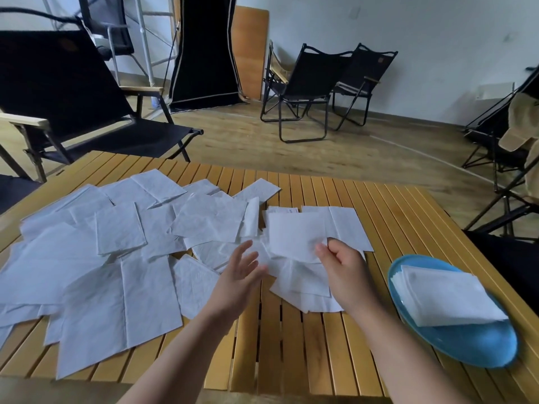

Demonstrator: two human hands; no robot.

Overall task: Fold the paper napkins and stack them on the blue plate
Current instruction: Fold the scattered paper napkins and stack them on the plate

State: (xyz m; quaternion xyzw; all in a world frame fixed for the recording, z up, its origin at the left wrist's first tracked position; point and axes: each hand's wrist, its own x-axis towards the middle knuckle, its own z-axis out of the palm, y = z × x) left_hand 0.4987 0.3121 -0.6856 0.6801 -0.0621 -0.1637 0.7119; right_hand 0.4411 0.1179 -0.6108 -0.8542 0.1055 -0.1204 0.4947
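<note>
Head view: a slatted wooden surface (379,205) with unfolded napkins (116,258) strewn across its left, black folding chairs (306,88) on the floor behind. Right hand (342,266) has a narrow pinching grip on one napkin (291,234) (raised slightly); left hand (242,272) hovers open-fingered. Folded napkins (446,295) sit stacked on the blue plate (472,345), right.
</note>
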